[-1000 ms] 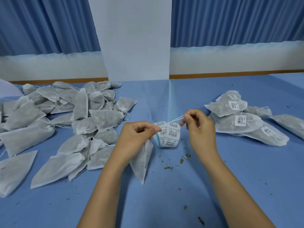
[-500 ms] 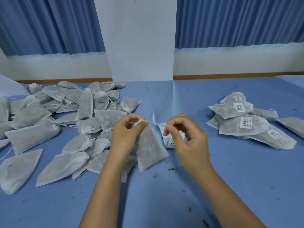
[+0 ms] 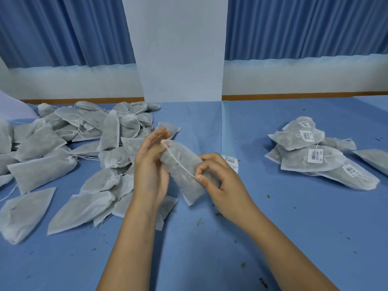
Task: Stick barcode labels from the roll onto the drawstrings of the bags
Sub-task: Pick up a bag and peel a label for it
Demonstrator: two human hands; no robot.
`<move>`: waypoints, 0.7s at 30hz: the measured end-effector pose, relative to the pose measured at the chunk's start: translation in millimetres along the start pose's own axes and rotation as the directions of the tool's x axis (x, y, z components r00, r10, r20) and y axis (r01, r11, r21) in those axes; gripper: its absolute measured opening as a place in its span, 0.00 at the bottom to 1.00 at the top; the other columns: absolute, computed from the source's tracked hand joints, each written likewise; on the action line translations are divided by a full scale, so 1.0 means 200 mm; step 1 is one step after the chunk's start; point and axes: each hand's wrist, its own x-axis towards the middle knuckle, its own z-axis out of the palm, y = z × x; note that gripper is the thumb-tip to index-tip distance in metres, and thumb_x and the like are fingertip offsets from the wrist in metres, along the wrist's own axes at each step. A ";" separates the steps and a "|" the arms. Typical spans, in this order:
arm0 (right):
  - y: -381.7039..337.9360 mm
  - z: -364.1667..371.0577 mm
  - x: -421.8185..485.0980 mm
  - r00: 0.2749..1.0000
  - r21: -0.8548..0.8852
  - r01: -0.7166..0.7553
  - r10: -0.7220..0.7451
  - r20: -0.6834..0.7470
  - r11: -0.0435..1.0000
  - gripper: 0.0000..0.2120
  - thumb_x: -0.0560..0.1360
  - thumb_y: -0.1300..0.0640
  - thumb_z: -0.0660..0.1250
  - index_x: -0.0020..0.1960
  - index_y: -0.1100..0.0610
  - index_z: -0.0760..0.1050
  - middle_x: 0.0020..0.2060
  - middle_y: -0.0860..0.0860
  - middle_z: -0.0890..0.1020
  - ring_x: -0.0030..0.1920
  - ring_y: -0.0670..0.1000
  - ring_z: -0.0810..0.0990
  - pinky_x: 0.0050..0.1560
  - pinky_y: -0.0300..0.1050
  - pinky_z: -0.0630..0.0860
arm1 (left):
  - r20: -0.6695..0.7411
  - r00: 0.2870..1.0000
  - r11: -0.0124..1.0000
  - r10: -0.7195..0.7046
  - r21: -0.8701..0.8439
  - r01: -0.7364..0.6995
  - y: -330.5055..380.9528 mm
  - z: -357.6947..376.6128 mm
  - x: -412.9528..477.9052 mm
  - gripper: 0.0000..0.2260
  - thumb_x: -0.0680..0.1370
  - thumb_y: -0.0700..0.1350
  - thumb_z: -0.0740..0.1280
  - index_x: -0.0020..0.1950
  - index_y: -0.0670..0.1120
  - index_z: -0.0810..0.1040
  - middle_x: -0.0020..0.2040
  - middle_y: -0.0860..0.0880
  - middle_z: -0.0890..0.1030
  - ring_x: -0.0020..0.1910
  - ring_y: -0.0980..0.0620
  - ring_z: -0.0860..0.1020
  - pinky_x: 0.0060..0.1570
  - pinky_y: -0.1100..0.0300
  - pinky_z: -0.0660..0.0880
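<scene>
Left hand [image 3: 151, 164] has the bag [image 3: 182, 171] by its gathered neck, lifted off the counter [image 3: 273, 227] near the middle, slanting down toward the right. Right hand [image 3: 222, 181] is pinching the drawstring [image 3: 180, 162] between thumb and forefinger and drawing it out taut across the face of the bag. So both hands are busy, one grasping cloth, the other grasping cord.

By my reading this is the set-up step: the string is being freed and straightened, and no label is on it yet. The label roll [image 3: 231, 160] sits on the counter just behind the right hand, half hidden by it, one barcode showing.

Next move, I'd say, calls for the right hand to let go of the string, peel a sticker off that roll and fold it round the cord, while the left holds the bag steady so the string stays reachable. The cord is thin and slack, so it could slip back.

The unlabelled bags [image 3: 63, 154] are heaped along the counter's left side, and the labelled bags [image 3: 310, 154] are stacked toward its right edge, well apart.
</scene>
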 end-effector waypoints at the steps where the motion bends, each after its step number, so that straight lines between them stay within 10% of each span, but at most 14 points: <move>1: 0.00 0.00 0.00 0.999 0.016 0.000 0.001 -0.037 1.000 0.08 0.76 0.66 0.65 0.41 0.55 0.74 0.51 0.48 0.75 0.54 0.40 0.73 0.55 0.30 0.65 | 0.023 1.000 1.000 0.011 -0.004 -0.010 0.00 0.01 0.00 0.11 0.79 0.33 0.57 0.55 0.44 0.75 0.49 0.48 0.78 0.48 0.52 0.76 0.52 0.59 0.70; 7: 0.03 -0.04 0.04 0.975 0.111 -0.076 0.097 -0.199 0.991 0.07 0.76 0.66 0.66 0.41 0.57 0.76 0.49 0.48 0.76 0.51 0.42 0.75 0.54 0.34 0.67 | 0.271 0.946 0.751 0.180 0.584 -0.309 -0.06 0.02 -0.05 0.15 0.72 0.47 0.68 0.55 0.62 0.74 0.66 0.52 0.72 0.65 0.58 0.71 0.60 0.66 0.69; 12: 0.03 -0.02 0.03 0.976 0.089 -0.066 0.083 -0.200 0.994 0.08 0.75 0.65 0.67 0.40 0.55 0.76 0.49 0.47 0.75 0.50 0.36 0.74 0.52 0.27 0.65 | 0.289 0.945 0.723 0.152 0.620 -0.306 -0.10 0.02 -0.04 0.12 0.74 0.35 0.71 0.40 0.53 0.82 0.42 0.54 0.82 0.48 0.54 0.78 0.51 0.60 0.70; 15: 0.05 -0.05 0.04 0.962 0.062 -0.075 0.088 -0.258 0.995 0.08 0.76 0.67 0.64 0.42 0.57 0.77 0.48 0.49 0.77 0.48 0.38 0.75 0.49 0.28 0.67 | 0.219 0.958 0.710 0.188 0.643 -0.286 -0.10 0.02 -0.04 0.11 0.74 0.37 0.72 0.43 0.54 0.84 0.47 0.52 0.83 0.51 0.53 0.79 0.54 0.61 0.73; 21: 0.28 -0.30 0.10 0.741 0.013 -0.578 0.531 -0.410 0.816 0.19 0.80 0.57 0.60 0.43 0.74 0.75 0.40 0.69 0.77 0.40 0.52 0.68 0.39 0.40 0.63 | 0.227 0.908 0.475 0.351 0.793 -0.382 -0.13 0.00 -0.02 0.15 0.74 0.37 0.73 0.50 0.58 0.82 0.55 0.49 0.74 0.49 0.66 0.74 0.55 0.70 0.71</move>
